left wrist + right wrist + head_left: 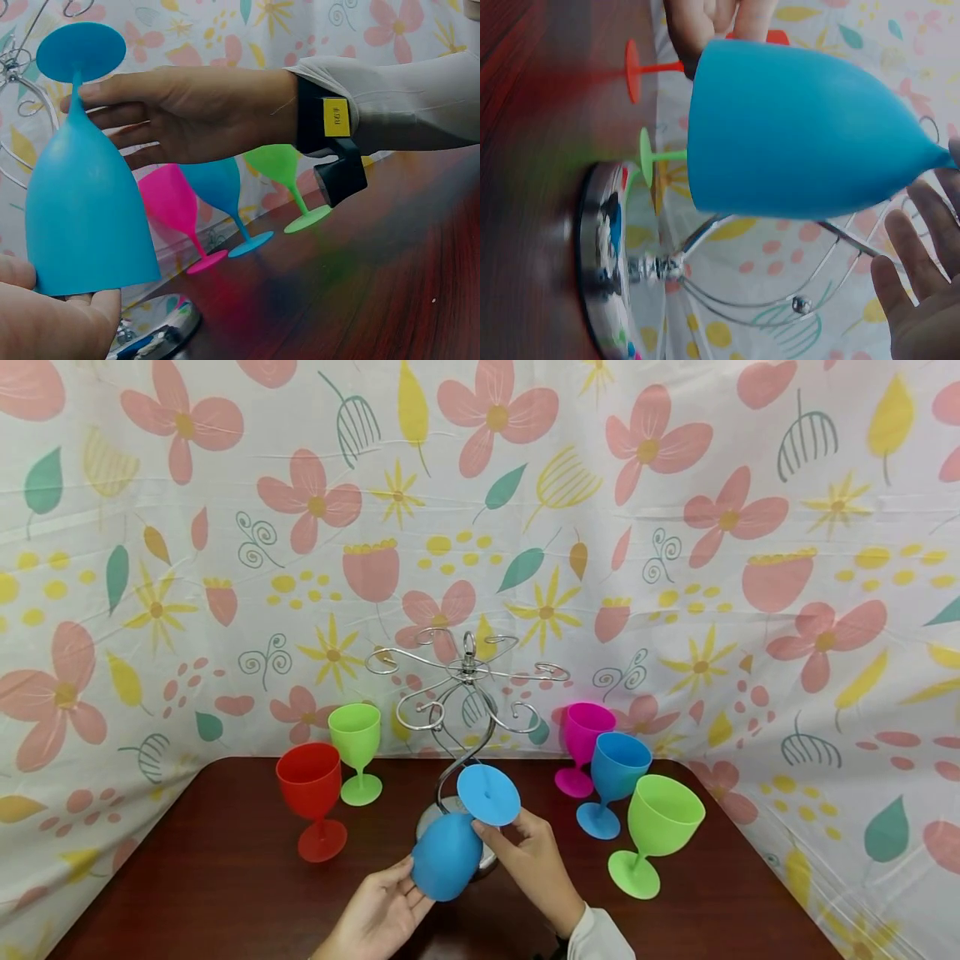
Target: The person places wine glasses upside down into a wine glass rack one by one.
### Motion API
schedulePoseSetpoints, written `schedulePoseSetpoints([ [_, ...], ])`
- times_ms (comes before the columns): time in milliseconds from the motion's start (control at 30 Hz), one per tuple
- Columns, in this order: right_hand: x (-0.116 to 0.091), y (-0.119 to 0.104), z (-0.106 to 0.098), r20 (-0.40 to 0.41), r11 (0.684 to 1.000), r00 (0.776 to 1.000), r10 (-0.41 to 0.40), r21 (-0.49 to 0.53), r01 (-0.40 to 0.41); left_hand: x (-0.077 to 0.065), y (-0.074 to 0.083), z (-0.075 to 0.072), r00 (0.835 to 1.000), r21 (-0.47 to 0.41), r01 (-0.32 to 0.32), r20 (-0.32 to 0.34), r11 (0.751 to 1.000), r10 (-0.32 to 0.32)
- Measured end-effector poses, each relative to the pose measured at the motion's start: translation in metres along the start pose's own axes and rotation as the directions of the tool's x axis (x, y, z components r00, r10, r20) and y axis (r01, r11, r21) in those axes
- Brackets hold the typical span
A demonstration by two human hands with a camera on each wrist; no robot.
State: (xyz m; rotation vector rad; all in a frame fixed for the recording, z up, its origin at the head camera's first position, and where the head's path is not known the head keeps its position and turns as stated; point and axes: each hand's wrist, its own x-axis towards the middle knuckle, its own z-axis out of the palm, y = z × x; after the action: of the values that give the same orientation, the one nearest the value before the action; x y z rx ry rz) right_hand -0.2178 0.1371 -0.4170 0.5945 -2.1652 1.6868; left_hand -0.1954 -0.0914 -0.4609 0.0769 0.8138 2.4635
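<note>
A blue plastic goblet (448, 857) is upside down and tilted between both hands, its round foot raised. My left hand (382, 902) holds the bowl by its rim, with thumb and fingertips at the lower edge in the left wrist view. On the other side, my right hand (536, 860) pinches the stem just under the foot; its remaining fingers extend loosely beside the bowl (802, 131). Directly behind the goblet stands a silver wire rack (468, 670) with curled arms. Its round, shiny base (604, 255) is partly hidden by the goblet and hands in the head view.
To the left on the dark wooden table (225, 893) stand a red goblet (309, 781) and a green goblet (356, 732). Magenta (587, 731), blue (621, 764) and green (663, 817) goblets stand upright at the right. A flowered curtain (637, 552) hangs behind the table.
</note>
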Motion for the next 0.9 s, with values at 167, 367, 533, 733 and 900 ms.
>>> schedulePoseSetpoints([
  [167, 0.000, -0.003, 0.005, 0.005, 0.999, 1.000, 0.023, 0.046, -0.023, 0.002, -0.004, 0.002, 1.000, -0.018, 0.014, 0.028, 1.000, -0.014],
  [367, 0.002, -0.006, 0.008, -0.004, 0.998, 1.000, 0.017, 0.060, -0.017, 0.006, -0.006, 0.004, 0.999, 0.033, 0.020, 0.032, 0.999, -0.021],
  [533, 0.004, -0.007, 0.008, -0.010, 0.997, 1.000, 0.009, 0.077, -0.008, 0.011, -0.008, 0.006, 0.999, 0.046, 0.037, 0.025, 0.998, -0.039],
  [733, 0.004, -0.009, 0.007, -0.011, 0.997, 1.000, 0.014, 0.070, -0.014, 0.010, -0.011, 0.006, 0.999, 0.062, 0.050, 0.001, 0.997, -0.050],
  [900, 0.004, -0.009, 0.007, -0.020, 0.998, 1.000, -0.017, 0.055, 0.018, 0.011, -0.014, 0.004, 0.998, 0.149, 0.043, -0.047, 0.988, -0.036],
])
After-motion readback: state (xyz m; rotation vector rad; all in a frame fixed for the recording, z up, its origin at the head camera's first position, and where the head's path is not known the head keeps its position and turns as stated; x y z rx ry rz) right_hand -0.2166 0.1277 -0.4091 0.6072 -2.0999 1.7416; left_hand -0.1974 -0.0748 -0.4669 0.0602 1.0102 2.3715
